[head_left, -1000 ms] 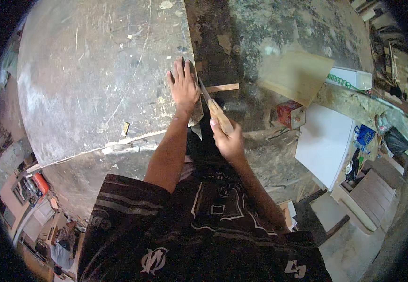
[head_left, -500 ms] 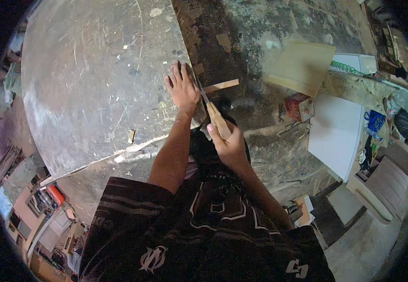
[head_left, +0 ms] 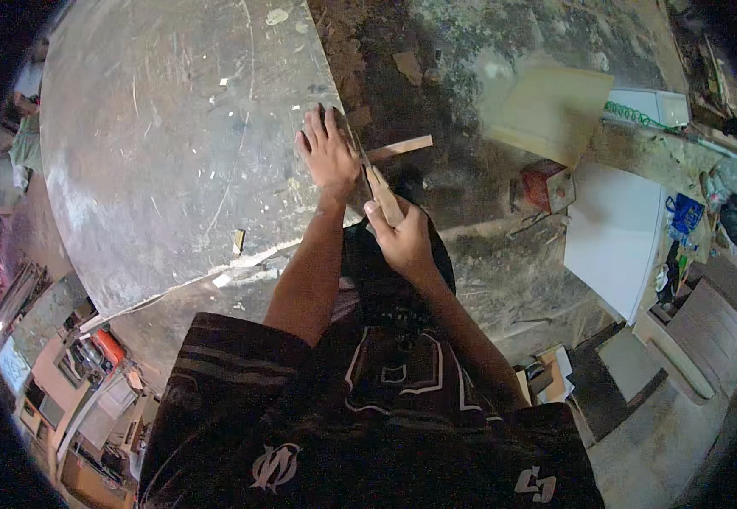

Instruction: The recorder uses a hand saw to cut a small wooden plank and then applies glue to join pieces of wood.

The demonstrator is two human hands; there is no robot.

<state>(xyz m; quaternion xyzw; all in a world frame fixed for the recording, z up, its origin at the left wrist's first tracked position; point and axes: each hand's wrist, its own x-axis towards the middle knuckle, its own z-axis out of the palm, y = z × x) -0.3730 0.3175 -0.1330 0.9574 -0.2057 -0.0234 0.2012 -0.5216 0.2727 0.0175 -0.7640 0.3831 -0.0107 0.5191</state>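
Observation:
My left hand (head_left: 327,157) lies with fingers spread and open at the edge of a large worn, scuffed board (head_left: 165,144). My right hand (head_left: 404,236) is closed round the pale wooden handle of a hand saw (head_left: 383,196), just right of and below my left hand. The saw's narrow blade runs up beside my left fingers along the board's edge. A thin wooden strip (head_left: 406,143) sticks out to the right from near the blade; whether it touches the blade I cannot tell.
To the right are a yellowish sheet (head_left: 546,106), a red box (head_left: 542,191), a white panel (head_left: 606,237), a green coiled hose (head_left: 631,112) and a blue bag (head_left: 685,212). A red machine (head_left: 105,348) sits among scrap at lower left.
My right hand and the saw have moved a little up and left, toward my left hand. My left hand stays pressed near the board's edge.

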